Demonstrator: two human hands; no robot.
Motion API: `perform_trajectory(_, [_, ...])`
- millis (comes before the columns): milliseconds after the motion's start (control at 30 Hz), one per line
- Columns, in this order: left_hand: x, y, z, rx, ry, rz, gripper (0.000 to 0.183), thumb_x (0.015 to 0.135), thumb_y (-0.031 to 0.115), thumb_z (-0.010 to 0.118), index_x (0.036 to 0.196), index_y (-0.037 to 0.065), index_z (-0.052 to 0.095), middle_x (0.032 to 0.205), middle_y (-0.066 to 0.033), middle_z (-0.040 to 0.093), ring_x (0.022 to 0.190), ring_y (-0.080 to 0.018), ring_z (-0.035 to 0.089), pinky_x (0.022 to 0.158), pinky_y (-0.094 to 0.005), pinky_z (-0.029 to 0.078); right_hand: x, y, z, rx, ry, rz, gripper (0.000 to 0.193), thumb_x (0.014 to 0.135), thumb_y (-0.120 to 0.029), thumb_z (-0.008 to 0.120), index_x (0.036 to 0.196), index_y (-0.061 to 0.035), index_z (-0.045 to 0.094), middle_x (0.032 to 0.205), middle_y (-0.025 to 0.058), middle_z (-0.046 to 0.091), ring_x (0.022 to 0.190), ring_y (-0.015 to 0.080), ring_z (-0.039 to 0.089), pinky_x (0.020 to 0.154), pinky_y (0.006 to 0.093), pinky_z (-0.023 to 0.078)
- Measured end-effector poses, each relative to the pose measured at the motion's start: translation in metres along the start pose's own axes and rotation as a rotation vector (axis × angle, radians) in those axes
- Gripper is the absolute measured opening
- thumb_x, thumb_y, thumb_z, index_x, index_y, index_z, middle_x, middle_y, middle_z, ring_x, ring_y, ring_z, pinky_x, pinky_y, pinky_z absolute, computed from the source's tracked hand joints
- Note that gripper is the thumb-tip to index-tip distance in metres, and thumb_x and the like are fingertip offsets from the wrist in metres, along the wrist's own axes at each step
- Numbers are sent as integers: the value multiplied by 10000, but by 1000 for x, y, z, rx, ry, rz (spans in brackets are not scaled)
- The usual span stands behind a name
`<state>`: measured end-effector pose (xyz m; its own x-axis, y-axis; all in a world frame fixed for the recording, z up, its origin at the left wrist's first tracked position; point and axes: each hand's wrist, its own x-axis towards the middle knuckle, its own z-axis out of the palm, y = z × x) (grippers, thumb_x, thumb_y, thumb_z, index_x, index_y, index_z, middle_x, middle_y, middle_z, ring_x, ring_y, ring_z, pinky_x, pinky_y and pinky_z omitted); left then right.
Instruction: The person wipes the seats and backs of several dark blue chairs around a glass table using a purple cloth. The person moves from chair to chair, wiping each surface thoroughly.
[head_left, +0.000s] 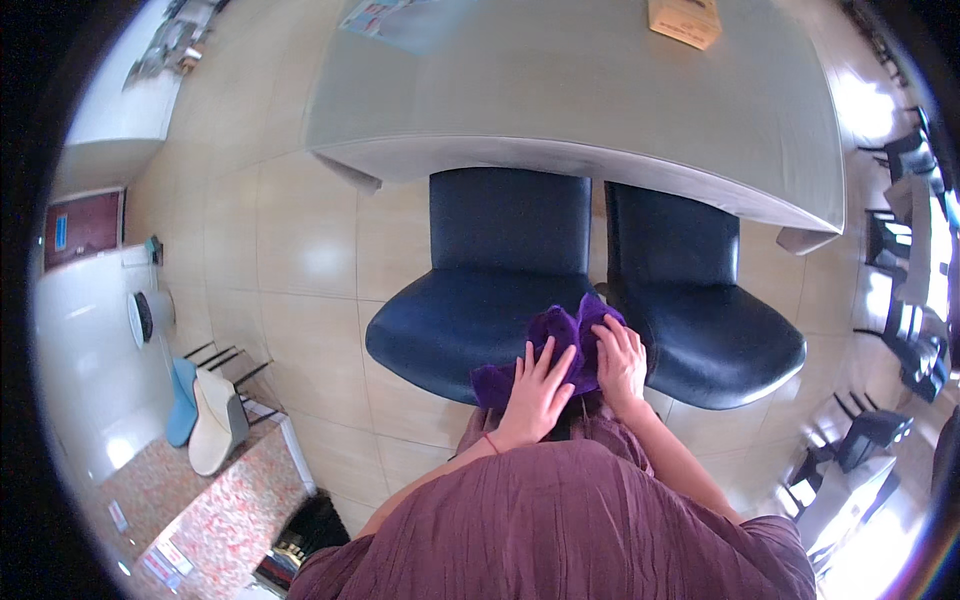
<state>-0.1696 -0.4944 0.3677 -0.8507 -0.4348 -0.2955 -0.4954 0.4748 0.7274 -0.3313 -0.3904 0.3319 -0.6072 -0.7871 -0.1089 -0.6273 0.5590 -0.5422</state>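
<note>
Here on the left, a shiny dark-blue padded chair [470,312]; over its near right edge, a crumpled purple fabric cloth [554,324]! The bare left hand [541,388] spreads open across it, probably steadying it; the bare right hand [622,366] curls at its right end, gripping or not, I can't tell. It runs diagonally, near-left to far-right, folded tips pointing away.

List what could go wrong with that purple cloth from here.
The purple cloth could slip to the floor: it appears bunched at the front edge of the left chair. A fold might catch in the gap beside the right chair, near the right hand. The left hand appears spread rather than gripping, so that side might slide.
</note>
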Motion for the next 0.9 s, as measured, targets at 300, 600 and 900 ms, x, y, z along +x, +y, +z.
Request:
perform_trajectory(300, [87,-39,12,429,-265,-298,764,975,610,449,1561,141,306,1513,-316,366,1409,-576,277,1081,-723,266,42,32,42,306,-355,270,417,979,-219,509,1374,-97,565,1451,296,468,1290,470,500,1099,490,412])
perform_trajectory(600, [158,-119,33,502,-226,108,641,985,483,522,1518,147,405,1636,-192,210,1462,-533,177,1145,-664,236,116,69,115,120,-775,340,488,987,-273,386,1417,-109,549,1477,205,494,1391,392,435,1140,479,369])
perform_trajectory(900, [149,-174,2,354,-830,-414,619,994,668,259,1567,434,234,1676,-12,169,1494,-509,126,1148,-737,110,138,27,133,-183,-1077,360,591,989,-526,396,1541,-315,393,1655,102,237,1524,403,160,1160,706,107])
